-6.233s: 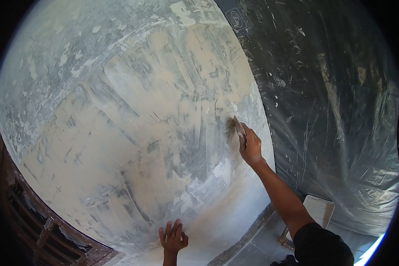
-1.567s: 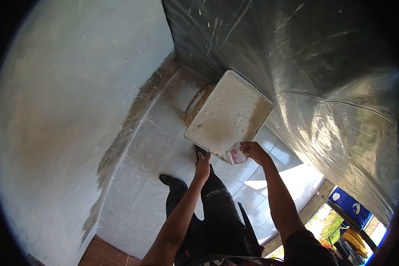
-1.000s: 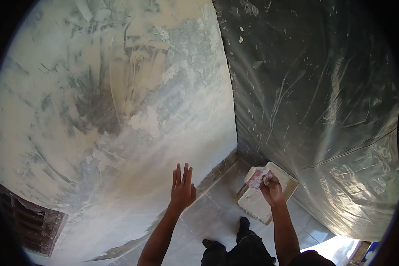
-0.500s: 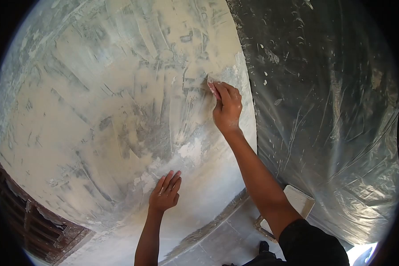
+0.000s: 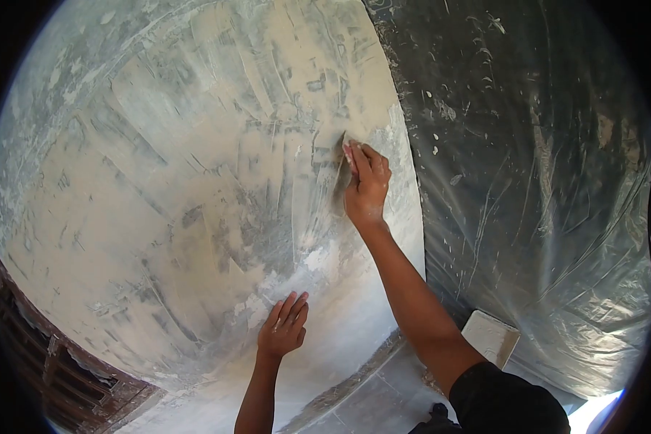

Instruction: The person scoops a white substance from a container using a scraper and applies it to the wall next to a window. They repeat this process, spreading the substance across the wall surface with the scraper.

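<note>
My right hand [image 5: 369, 181] is closed around a thin, flat, pinkish piece [image 5: 350, 155] with a pale edge, held against the wall. Whether it is a scraper or folded sandpaper does not show, as the fingers cover much of it. Streaky cream and grey filler covers the wall [image 5: 217, 166]. Lower down, my left hand [image 5: 283, 325] rests on the wall with fingers stretched out and nothing held. Beside its fingertips lies a whitish bare patch [image 5: 315, 260].
Dark plastic sheeting [image 5: 513, 145], spotted with white, hangs right of the wall's edge. A shallow pale tray [image 5: 493, 334] stands below my right arm. A brown wooden grille [image 5: 65, 362] is at lower left, and grey floor [image 5: 369, 398] shows at the bottom.
The view has shifted, so the wall sits slightly further right and lower. Against the wall, my right hand has moved a little left, its piece turned more edge-on. My left hand keeps its place.
</note>
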The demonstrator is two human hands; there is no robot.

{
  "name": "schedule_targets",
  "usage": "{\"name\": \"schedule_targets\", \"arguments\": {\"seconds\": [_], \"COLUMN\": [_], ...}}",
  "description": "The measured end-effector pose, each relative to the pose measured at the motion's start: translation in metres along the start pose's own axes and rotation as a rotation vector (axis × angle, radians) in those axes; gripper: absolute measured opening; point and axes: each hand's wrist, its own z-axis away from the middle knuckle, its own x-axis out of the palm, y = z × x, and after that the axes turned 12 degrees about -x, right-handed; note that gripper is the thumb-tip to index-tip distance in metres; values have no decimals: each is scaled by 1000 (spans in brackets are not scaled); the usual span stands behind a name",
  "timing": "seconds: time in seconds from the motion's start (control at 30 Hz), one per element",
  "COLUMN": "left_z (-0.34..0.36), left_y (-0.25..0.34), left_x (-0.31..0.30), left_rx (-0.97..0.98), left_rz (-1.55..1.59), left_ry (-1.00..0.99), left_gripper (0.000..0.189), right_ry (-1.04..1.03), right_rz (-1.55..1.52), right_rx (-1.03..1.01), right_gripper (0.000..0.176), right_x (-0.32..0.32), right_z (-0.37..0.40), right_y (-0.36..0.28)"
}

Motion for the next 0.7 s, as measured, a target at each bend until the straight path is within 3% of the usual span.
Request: {"name": "schedule_targets", "arguments": {"seconds": [0.07,0.17,0.27,0.33,0.4,0.5,0.6,0.7], "left_z": [0,-2,-1,0,0,0,-2,2], "left_y": [1,0,0,1,2,1,-1,5], "left_x": [0,1,0,3,4,2,0,-5], "left_rx": [0,-3,2,-5,-3,-6,-9,-21], "left_rz": [7,19,15,1,3,-1,6,22], "left_ry": [11,3,-10,11,11,-3,-19,-51], "left_gripper": [37,36,37,37,37,37,37,37], "right_ry": [-101,-149,-112,73,122,55,-39,-218], "right_rz": [4,-118,-175,-129,-41,1,-63,-159], "right_rx": [-15,-60,-76,25,60,61,31,87], "right_gripper": [78,63,60,59,62,63,64,59], "right_x": [9,-16,-48,-45,-44,-9,-4,-42], "right_z": [53,117,98,46,-9,6,92,149], "right_y": [-26,-61,-37,6,47,62,11,-32]}}
